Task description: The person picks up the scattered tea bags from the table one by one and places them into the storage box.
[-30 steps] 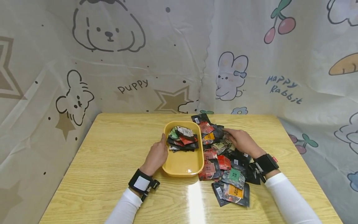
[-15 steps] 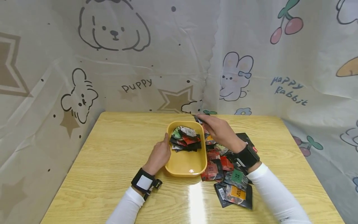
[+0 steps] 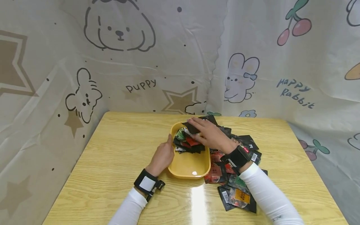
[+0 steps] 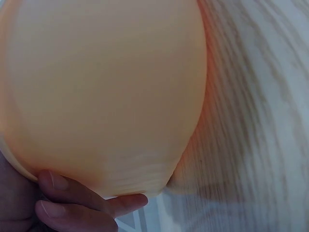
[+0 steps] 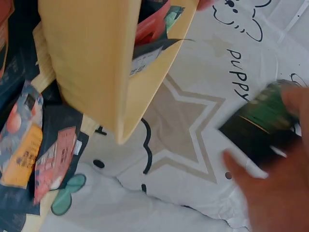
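Observation:
A yellow plastic tub (image 3: 189, 167) stands on the table with several small packets (image 3: 182, 144) heaped in its far half. My left hand (image 3: 161, 156) holds the tub's left side near the rim; its fingers (image 4: 72, 191) lie at the outer wall in the left wrist view. Over the far right part of the tub, my right hand (image 3: 211, 134) holds a flat sachet, dark in the head view. That sachet (image 5: 263, 123) looks black and green in the right wrist view, blurred, between thumb and fingers.
Several loose sachets (image 3: 239, 198) in black, red, orange and green lie piled right of the tub, partly beneath the right forearm. The wooden table (image 3: 112, 150) reaches back to a printed curtain (image 3: 157, 56).
My right hand has moved from the pile on the right, leftward to above the tub, bringing a sachet. My left hand stays at the tub's left side. The head view has shifted slightly.

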A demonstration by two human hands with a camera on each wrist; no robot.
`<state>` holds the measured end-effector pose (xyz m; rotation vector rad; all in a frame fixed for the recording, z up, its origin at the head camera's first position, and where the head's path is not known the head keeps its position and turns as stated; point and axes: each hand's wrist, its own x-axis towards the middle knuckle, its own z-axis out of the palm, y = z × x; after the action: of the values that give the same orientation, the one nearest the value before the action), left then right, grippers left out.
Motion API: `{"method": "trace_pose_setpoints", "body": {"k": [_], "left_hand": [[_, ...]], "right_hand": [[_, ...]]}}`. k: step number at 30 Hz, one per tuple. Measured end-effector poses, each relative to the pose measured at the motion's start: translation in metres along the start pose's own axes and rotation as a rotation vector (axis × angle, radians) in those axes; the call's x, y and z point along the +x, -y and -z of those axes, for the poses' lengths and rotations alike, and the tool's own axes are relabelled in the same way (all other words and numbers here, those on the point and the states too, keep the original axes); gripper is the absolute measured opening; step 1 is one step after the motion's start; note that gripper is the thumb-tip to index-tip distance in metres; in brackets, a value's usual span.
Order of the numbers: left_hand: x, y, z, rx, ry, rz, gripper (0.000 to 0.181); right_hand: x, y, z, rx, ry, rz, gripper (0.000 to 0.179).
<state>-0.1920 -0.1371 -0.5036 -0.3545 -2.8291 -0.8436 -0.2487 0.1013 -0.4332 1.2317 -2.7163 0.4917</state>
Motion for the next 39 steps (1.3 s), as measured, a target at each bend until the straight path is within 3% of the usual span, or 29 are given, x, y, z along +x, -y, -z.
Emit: {"method": "trace_pose_setpoints", "body": {"k": [3, 6, 15, 23, 30, 35, 39], "left_hand": [[0.000, -0.001, 0.000, -0.010, 0.015, 0.004, 0.051], [0.000, -0.002, 0.000, -0.013, 0.026, 0.007, 0.051], [0.000, -0.001, 0.000, -0.021, 0.025, 0.016, 0.052], [0.001, -0.002, 0.000, -0.025, 0.047, 0.037, 0.052], [0.001, 0.000, 0.000, -0.028, 0.042, 0.034, 0.052], [0.000, 0.000, 0.000, -0.041, 0.051, 0.048, 0.052], [0.001, -0.001, -0.001, -0.043, 0.059, 0.045, 0.052]], "right_hand": [[-0.008, -0.004, -0.002, 0.001, 0.216, -0.113, 0.088], [-0.018, -0.009, 0.000, 0.018, 0.293, -0.177, 0.097], [-0.049, -0.035, 0.032, 0.027, 0.184, -0.248, 0.096], [-0.101, -0.081, 0.052, 0.007, 0.111, -0.360, 0.096], [-0.138, -0.106, 0.027, 0.040, 0.183, -0.421, 0.098], [-0.148, -0.105, -0.002, 0.064, 0.277, -0.394, 0.089], [-0.150, -0.102, -0.012, 0.038, 0.285, -0.394, 0.076]]}}
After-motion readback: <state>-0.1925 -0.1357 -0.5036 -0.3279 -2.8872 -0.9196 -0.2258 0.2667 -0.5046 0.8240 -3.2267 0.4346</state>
